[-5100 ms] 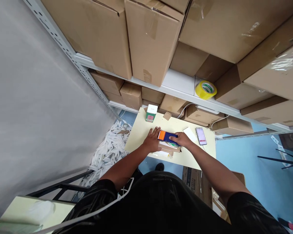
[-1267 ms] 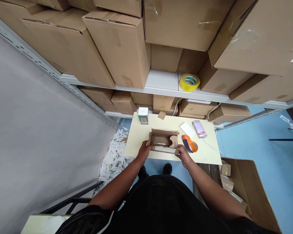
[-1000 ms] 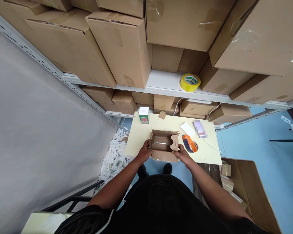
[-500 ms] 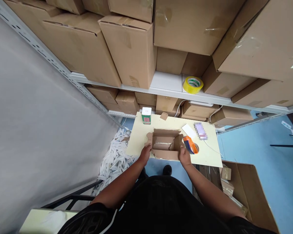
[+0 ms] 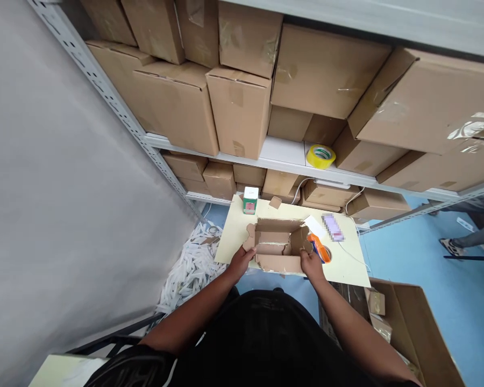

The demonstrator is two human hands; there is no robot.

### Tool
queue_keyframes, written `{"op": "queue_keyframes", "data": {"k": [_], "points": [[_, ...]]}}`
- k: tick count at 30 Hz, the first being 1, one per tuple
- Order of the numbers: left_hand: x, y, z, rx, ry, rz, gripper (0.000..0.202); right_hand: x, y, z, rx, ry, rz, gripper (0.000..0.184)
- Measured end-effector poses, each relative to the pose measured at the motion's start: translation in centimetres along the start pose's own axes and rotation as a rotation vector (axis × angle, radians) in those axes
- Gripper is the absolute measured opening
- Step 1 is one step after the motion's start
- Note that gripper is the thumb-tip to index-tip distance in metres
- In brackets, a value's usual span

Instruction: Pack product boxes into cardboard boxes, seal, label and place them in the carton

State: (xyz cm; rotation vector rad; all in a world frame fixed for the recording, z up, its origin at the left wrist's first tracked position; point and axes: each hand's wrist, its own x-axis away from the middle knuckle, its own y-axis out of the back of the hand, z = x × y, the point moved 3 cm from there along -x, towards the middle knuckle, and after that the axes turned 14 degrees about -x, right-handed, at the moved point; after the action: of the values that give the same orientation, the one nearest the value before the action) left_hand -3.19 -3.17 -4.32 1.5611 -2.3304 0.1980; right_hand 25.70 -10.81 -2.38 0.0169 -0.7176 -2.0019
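An opened cardboard box point(image 5: 278, 263) with torn, ragged edges lies at the near edge of the pale table point(image 5: 229, 236); I see into its inside. My left hand point(image 5: 242, 259) grips its left end by the flap, and my right hand point(image 5: 312, 264) is closed on its right end. Just right of the box is an orange tape dispenser point(image 5: 322, 250), partly hidden by the box. Behind the left end stands a green and white small box point(image 5: 250, 201). A scrap of cardboard point(image 5: 275, 202) lies near the table's back edge.
Shelves hold many cardboard boxes point(image 5: 237, 107) and a yellow tape roll point(image 5: 321, 156). A blurred phone point(image 5: 333, 227) with a cable and a white card point(image 5: 313, 224) lie on the table. White paper strips point(image 5: 185, 274) cover the floor at left. A large carton point(image 5: 419, 322) stands at right.
My view has tilted up, showing more of the upper shelf. The box, in both hands, has shifted slightly right and covers more of the tape dispenser. A person's leg now shows at far right.
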Motion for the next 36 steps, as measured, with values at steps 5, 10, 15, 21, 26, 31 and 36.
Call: {"op": "queue_keyframes", "data": {"k": [5,10,15,21,26,31,36], "points": [[1.8,1.9,-0.7,-0.097,-0.075,-0.103,0.064,0.8,0.2,2.6,0.098,0.031,0.054,0.047],[4.5,1.1,-1.5,-0.062,-0.077,-0.277,0.066,-0.7,0.1,3.9,0.147,0.130,0.183,0.047],[8.1,-2.6,-1.7,0.063,0.002,-0.461,0.069,-2.6,0.8,4.6,0.146,0.251,0.327,0.041],[13.2,-6.0,-0.8,0.090,0.049,-0.675,0.070,-2.8,0.7,5.8,0.194,0.332,0.510,0.044],[19.6,-6.9,1.2,0.100,0.049,-0.865,0.069,0.5,-1.8,6.8,0.217,0.425,0.676,0.046],[27.8,-7.9,4.2,0.180,0.017,-1.054,0.070,6.8,-5.5,7.4,0.294,0.550,0.845,0.046],[37.2,-8.1,8.3,0.244,0.036,-1.217,0.072,15.6,-9.4,7.0,0.371,0.653,0.985,0.049]]}}
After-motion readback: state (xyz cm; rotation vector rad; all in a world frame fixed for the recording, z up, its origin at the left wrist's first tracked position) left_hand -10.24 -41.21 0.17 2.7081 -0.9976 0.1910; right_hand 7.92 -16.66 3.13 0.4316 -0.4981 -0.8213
